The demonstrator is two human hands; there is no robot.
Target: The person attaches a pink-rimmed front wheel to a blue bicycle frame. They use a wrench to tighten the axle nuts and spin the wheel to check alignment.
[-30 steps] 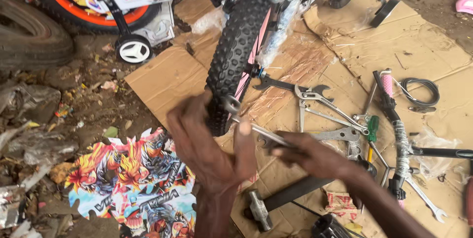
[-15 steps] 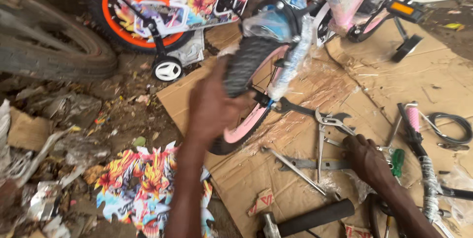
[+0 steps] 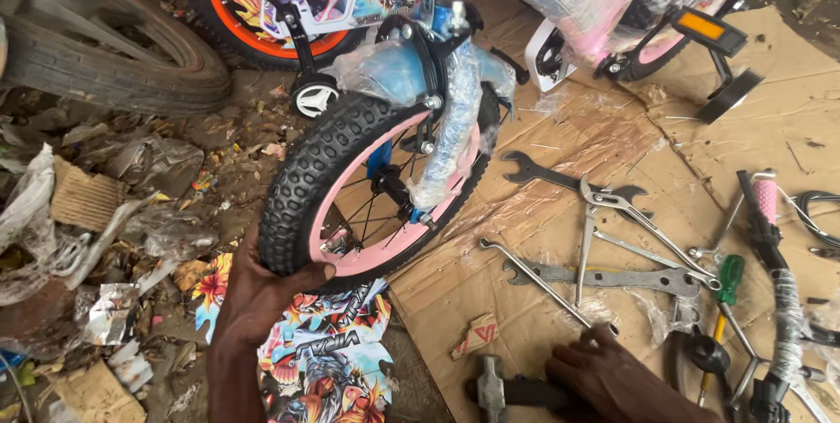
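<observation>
The left hand grips the knobby black tyre of the pink-rimmed front wheel, which stands upright over flattened cardboard on the ground. The right hand rests apart from it, fingers curled over a hammer near scattered spanners and a green-handled screwdriver
</observation>
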